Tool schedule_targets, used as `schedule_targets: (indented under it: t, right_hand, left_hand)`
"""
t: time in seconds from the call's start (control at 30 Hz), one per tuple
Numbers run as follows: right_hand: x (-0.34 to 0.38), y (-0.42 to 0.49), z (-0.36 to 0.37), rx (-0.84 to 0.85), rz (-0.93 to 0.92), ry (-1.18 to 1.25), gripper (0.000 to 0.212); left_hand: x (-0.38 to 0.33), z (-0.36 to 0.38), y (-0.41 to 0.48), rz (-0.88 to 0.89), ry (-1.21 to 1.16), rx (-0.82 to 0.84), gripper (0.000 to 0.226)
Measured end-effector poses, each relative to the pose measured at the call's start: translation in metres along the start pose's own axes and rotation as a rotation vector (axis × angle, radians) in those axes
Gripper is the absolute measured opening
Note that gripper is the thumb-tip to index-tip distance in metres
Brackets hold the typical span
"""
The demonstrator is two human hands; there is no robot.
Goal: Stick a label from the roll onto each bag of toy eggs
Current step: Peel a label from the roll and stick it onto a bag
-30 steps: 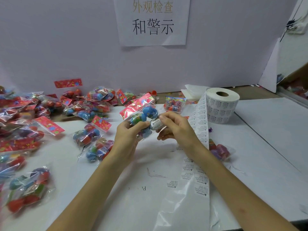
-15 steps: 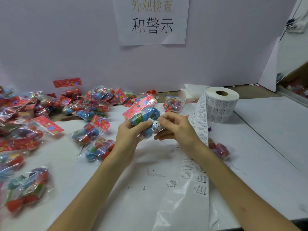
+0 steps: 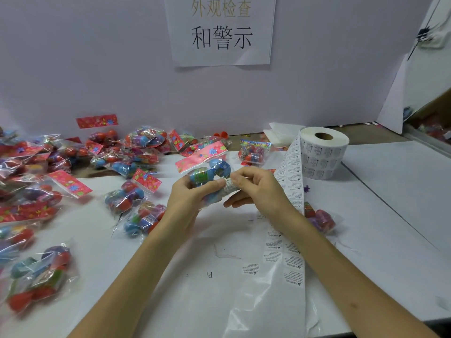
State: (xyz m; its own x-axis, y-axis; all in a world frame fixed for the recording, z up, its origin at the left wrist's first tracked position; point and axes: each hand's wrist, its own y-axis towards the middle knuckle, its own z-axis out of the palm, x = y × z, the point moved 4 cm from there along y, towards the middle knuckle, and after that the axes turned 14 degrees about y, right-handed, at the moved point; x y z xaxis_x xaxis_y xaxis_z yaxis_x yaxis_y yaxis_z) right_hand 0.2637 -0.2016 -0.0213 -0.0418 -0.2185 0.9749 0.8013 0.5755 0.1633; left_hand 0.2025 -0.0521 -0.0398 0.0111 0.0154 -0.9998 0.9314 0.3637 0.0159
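Note:
My left hand [image 3: 188,203] grips a clear bag of blue and green toy eggs [image 3: 210,170] with a pink header card, held above the table's middle. A small white label [image 3: 229,185] lies against the bag's right side, and my right hand [image 3: 256,189] pinches it there with thumb and forefinger. The label roll [image 3: 323,152] stands at the back right. Its backing strip [image 3: 291,181] trails down past my right wrist toward the front edge, with several labels still on it.
Many more egg bags are heaped at the left and back [image 3: 136,152]. One bag [image 3: 319,217] lies right of my right forearm, and another [image 3: 253,152] sits beside the roll. A white partition with a paper sign [image 3: 220,30] closes the back. The table [image 3: 390,203] is white.
Both hands and the bag have stayed almost in place. My right fingers have closed in against the bag's side, bringing the label onto it.

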Motion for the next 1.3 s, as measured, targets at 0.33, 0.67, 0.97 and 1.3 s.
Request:
schedule_targets:
  t: [0.33,0.67,0.97,1.3]
  right_hand:
    - [0.000,0.001,-0.002,0.028,-0.035,-0.030,0.008]
    - [0.000,0.000,0.000,0.082,-0.012,-0.072,0.028]
    - [0.006,0.001,-0.012,-0.121,-0.164,-0.094,0.010]
    - [0.005,0.003,-0.016,-0.096,-0.071,-0.128,0.030]
  left_hand:
    - [0.001,-0.003,0.000,0.057,0.090,-0.062,0.042]
    - [-0.002,-0.003,0.002,0.056,0.092,0.033,0.054]
    - [0.000,0.016,-0.008,0.016,0.253,0.152,0.044]
    - [-0.003,0.012,-0.009,0.016,0.270,0.033,0.018]
